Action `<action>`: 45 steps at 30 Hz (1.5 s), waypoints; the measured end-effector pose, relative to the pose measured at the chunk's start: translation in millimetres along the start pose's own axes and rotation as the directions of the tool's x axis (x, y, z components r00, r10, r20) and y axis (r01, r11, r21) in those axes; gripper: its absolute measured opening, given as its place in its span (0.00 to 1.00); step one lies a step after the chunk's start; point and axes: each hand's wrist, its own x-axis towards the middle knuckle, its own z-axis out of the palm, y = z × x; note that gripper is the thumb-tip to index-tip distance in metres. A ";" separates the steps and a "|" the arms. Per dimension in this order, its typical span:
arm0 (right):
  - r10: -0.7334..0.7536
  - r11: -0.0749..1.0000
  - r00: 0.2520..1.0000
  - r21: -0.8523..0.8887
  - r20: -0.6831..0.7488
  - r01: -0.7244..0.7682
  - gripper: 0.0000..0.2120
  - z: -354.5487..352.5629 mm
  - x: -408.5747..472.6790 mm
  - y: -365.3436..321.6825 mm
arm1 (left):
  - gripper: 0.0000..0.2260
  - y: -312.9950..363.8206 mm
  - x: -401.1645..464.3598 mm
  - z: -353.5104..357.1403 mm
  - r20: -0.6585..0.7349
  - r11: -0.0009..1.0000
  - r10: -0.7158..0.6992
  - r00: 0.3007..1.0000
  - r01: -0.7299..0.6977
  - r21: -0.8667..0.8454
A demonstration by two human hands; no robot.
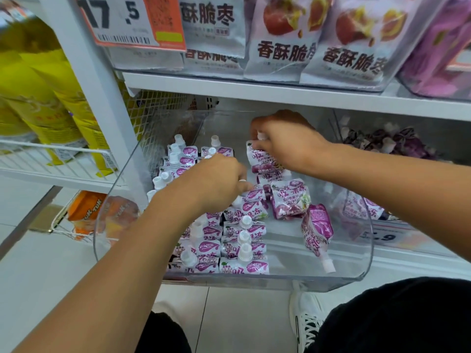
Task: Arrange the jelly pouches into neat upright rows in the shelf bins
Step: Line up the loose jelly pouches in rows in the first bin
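A clear plastic bin (pixel 280 280) is pulled out from the lower shelf. Purple-and-white jelly pouches with white caps fill its left half in two upright rows (pixel 229 238). My left hand (pixel 216 179) lies on the middle of these rows, its fingers curled down among the pouch tops. My right hand (pixel 283 146) pinches the cap end of one pouch (pixel 260 159) at the back of the bin. Several loose pouches lie flat on the right: one (pixel 290 200) in the middle, another (pixel 317 230) with its cap toward the front.
A second clear bin (pixel 369 207) to the right holds more purple pouches. The shelf above (pixel 280 90) carries white snack bags. Yellow bags sit in a wire basket (pixel 51 154) at left, orange packs lower down. My shoe (pixel 305 317) stands on the tiled floor.
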 end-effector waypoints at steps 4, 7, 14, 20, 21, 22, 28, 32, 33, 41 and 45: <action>0.035 0.953 0.982 0.289 0.184 -0.088 0.06 6.5 -1.6 -6.5 | 0.18 0.1 -1.1 3.3 -0.084 0.996 -0.083 0.993 0.084 0.013; 0.024 0.863 0.945 0.470 0.326 -0.184 0.05 7.8 4.3 -13.9 | 0.19 2.9 -1.9 6.4 -0.184 0.984 -0.179 0.967 0.179 -0.019; -0.130 0.696 0.656 0.540 0.743 -0.473 0.17 22.1 4.9 -3.1 | 0.21 2.5 -5.9 4.5 -0.322 0.956 -0.282 0.904 0.235 -0.179; -0.053 0.981 0.706 0.169 0.706 -0.095 0.28 -2.1 -3.8 -1.6 | 0.14 6.6 2.8 7.6 -0.088 0.985 -0.172 0.981 0.171 -0.022; -0.029 1.000 0.725 0.012 0.688 0.028 0.29 -10.7 -7.6 -2.5 | 0.13 8.2 3.7 8.8 -0.098 0.984 -0.177 0.979 0.179 0.010; 0.002 0.991 0.722 -0.098 0.691 0.091 0.30 -17.2 -12.8 -4.4 | 0.13 9.4 4.0 9.3 -0.105 0.982 -0.186 0.977 0.189 0.023; 0.073 0.996 0.645 -0.089 0.761 -0.008 0.41 -5.3 -38.5 -19.0 | 0.10 14.3 10.0 10.7 -0.108 0.972 -0.232 0.967 0.226 -0.070; 0.077 0.996 0.714 -0.090 0.696 -0.020 0.22 1.7 -32.1 -14.5 | 0.09 17.5 13.5 11.8 -0.113 0.950 -0.285 0.952 0.265 -0.163; 0.064 0.998 0.728 -0.060 0.683 -0.032 0.15 3.9 -31.1 -10.2 | 0.09 17.3 14.5 11.9 -0.120 0.945 -0.297 0.947 0.273 -0.180; 0.156 0.925 0.609 0.101 0.778 -0.367 0.23 11.7 -29.0 -7.5 | 0.09 19.2 21.0 13.9 -0.163 0.951 -0.303 0.939 0.285 -0.121; 0.149 0.986 0.641 -0.068 0.753 -0.150 0.16 8.0 -27.3 -13.2 | 0.07 15.2 18.8 15.4 -0.175 0.954 -0.289 0.941 0.269 -0.131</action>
